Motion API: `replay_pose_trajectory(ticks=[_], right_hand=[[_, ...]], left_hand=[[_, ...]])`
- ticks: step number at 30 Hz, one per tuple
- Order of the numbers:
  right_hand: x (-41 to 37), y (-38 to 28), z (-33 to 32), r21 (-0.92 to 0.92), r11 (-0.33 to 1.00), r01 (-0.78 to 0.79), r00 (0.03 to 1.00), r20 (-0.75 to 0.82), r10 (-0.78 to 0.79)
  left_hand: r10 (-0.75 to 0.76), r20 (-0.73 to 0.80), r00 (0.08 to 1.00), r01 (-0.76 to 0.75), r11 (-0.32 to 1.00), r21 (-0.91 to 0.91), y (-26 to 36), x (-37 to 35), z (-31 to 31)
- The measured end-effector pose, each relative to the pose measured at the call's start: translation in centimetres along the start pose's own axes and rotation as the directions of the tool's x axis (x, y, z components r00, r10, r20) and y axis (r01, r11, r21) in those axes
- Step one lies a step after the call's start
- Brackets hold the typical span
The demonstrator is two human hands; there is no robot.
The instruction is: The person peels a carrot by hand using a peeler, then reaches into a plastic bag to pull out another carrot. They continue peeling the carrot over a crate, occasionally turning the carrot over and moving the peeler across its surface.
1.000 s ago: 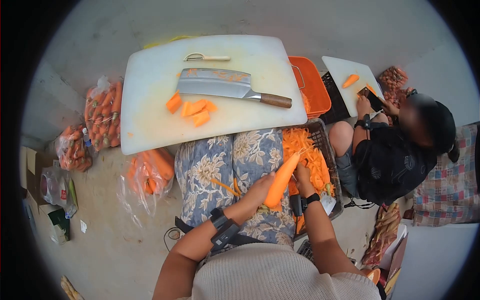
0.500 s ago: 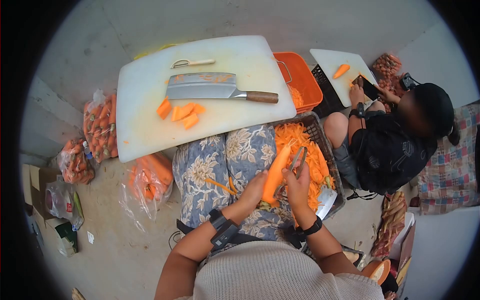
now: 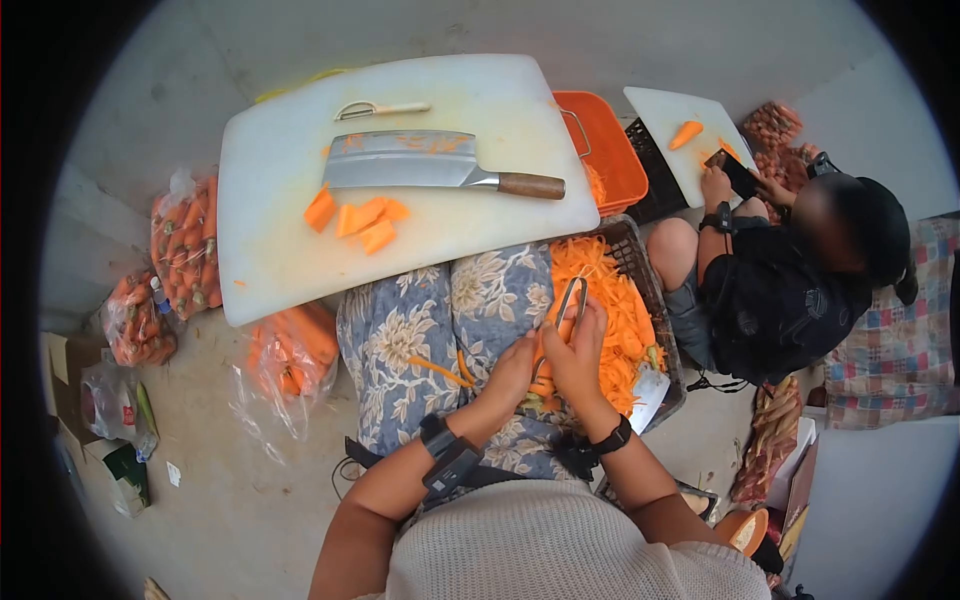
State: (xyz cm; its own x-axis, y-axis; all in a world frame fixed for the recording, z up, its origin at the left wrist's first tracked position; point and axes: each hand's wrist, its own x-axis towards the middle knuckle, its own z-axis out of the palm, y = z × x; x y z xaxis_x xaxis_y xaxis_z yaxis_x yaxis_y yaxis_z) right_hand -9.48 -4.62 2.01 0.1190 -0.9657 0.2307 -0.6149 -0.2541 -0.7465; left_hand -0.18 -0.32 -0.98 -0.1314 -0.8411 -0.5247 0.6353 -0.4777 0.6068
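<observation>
My left hand (image 3: 510, 376) is closed around a peeled orange carrot (image 3: 566, 328), mostly covered by my fingers. In my right hand (image 3: 577, 362) is a metal peeler (image 3: 573, 298), its frame pointing up and away from me against the carrot. Both hands are close together above my lap, beside a dark crate (image 3: 676, 385) heaped with carrot peelings (image 3: 622, 335). The blade of a second knife (image 3: 651, 397) shows at the crate's near side. A few peel strips (image 3: 438, 370) lie on the flowered cloth (image 3: 400, 335) over my legs.
Ahead, a white cutting board (image 3: 270, 200) bears a cleaver (image 3: 400, 160), a white peeler (image 3: 385, 108) and carrot chunks (image 3: 360, 218). Bagged carrots (image 3: 187, 245) stand left. An orange bin (image 3: 615, 150) is beyond the crate. Rightward, another person (image 3: 790, 280) cuts at a smaller board (image 3: 670, 105).
My right hand and peeler have moved along the carrot, toward my left hand, and now cover most of it. The view has shifted slightly.
</observation>
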Motion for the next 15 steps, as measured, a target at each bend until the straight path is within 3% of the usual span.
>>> replay_pose_trajectory(ticks=[3,7,15], right_hand=[[0.8,0.0,0.3,0.039,0.998,-0.042,0.999,0.001,0.042],[2.0,1.2,0.7,0.091,0.987,-0.131,0.991,-0.024,0.134],[3.4,2.7,1.2,0.048,0.988,-0.150,0.987,-0.044,0.152]], left_hand=[[-0.084,0.053,0.995,0.085,0.996,-0.020,1.7,-0.9,0.4],[-0.056,0.082,0.995,0.059,0.998,-0.035,1.4,-0.6,0.4],[-0.128,0.117,0.985,0.130,0.991,-0.013,2.1,-1.0,0.6]])
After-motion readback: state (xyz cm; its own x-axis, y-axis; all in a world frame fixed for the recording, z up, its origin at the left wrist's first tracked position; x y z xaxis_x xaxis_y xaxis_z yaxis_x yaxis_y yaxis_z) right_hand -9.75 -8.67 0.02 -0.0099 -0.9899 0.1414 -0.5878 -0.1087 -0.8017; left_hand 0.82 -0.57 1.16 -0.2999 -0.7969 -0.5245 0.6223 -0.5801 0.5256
